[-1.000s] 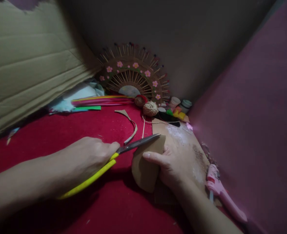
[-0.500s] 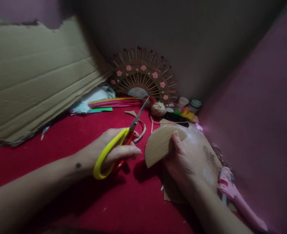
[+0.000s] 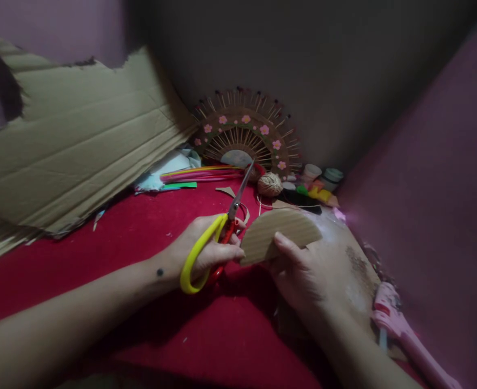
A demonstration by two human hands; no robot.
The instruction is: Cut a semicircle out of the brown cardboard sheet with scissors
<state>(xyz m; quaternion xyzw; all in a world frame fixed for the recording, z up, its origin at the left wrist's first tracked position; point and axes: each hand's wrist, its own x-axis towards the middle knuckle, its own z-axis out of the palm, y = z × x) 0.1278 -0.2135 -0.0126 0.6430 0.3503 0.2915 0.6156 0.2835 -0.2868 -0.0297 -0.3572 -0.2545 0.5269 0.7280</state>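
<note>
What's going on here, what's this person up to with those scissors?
The person's left hand grips yellow-and-red scissors, blades pointing up and away from the cardboard. The right hand holds a rounded piece of cardboard, thumb on top; the left thumb is at its near edge, though whether it touches is unclear. A curved cardboard scrap lies on the red surface beyond the left hand, and a pink glue gun lies off to the right.
</note>
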